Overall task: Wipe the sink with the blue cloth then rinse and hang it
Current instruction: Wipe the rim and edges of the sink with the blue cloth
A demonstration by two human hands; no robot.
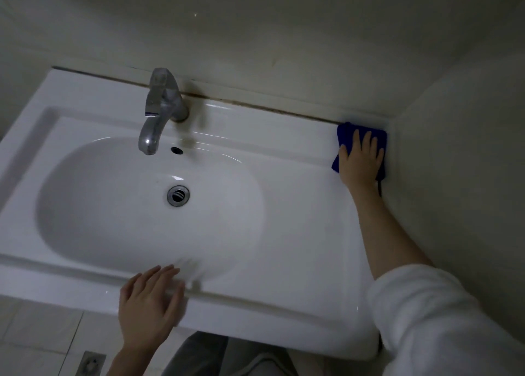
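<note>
A white ceramic sink (298, 193) fills the view, with an oval bowl and a metal drain (178, 195) at its middle. The folded blue cloth (345, 133) lies flat on the sink's back right corner, against the side wall. My right hand (360, 159) presses on it with straight, spread fingers, hiding most of it. My left hand (149, 301) rests on the sink's front rim with fingers straight, holding nothing.
A chrome tap (159, 105) stands at the back of the bowl, its spout over an overflow hole (176, 150). Walls close the back and right sides. A tiled floor with a floor drain (92, 363) lies below the front edge.
</note>
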